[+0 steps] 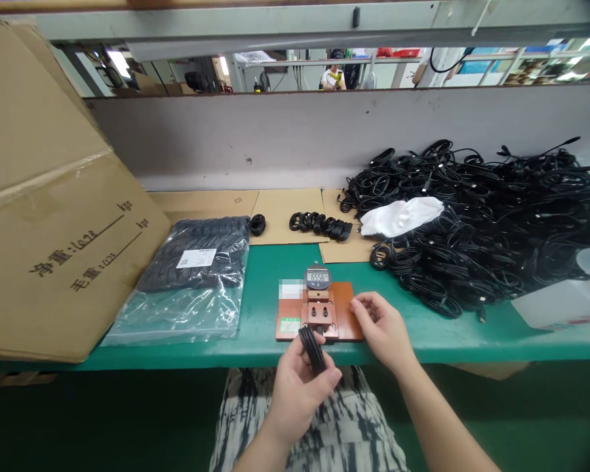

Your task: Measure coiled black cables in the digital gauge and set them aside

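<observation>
My left hand (299,380) is closed around a small black coiled cable bundle (311,349), held just in front of a brown fixture plate (347,311) at the bench's near edge. A digital gauge (317,278) stands on the plate above a small brown clamp block (319,316). My right hand (382,324) rests on the right side of the plate, fingers curled together in a pinch, nothing visible in them.
A big heap of black coiled cables (486,223) with a white cloth (403,215) fills the right. A row of bundles (322,225) lies on cardboard. A plastic bag of cables (191,275) and large carton (44,216) sit left. A translucent container (565,298) sits far right.
</observation>
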`<state>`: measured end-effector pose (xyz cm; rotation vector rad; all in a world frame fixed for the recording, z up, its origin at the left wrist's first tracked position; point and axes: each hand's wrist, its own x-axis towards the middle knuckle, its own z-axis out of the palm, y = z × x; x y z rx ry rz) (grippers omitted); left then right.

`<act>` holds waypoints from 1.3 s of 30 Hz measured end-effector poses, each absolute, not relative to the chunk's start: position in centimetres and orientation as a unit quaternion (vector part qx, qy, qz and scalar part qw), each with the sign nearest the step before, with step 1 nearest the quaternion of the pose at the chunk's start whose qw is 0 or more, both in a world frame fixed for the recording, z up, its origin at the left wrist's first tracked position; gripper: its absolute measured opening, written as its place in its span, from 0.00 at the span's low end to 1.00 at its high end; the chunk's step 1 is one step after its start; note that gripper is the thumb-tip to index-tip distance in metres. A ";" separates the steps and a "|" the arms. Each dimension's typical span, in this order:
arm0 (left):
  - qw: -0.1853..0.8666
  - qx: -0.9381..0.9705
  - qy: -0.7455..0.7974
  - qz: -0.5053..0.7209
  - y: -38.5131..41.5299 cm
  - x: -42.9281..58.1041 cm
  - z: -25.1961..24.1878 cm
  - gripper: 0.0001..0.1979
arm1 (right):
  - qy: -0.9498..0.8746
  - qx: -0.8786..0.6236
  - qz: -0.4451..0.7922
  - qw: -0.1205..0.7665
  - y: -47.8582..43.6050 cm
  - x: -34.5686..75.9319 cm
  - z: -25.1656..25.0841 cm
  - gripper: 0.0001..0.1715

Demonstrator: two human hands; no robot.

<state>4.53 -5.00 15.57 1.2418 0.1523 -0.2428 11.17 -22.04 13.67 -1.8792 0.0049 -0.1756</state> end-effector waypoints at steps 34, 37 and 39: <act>0.802 0.575 0.019 -0.160 -3.7 1.2 14.5 0.24 | -0.004 -0.808 -0.087 0.583 -22.0 11.2 13.4 0.16; 0.806 0.570 0.015 -0.158 -3.2 0.0 14.3 0.30 | -0.007 -0.812 -0.093 0.577 -22.0 11.1 13.2 0.16; 0.810 0.565 0.012 -0.156 -2.9 -0.6 14.3 0.38 | -0.015 -0.816 -0.098 0.570 -22.0 10.9 13.3 0.15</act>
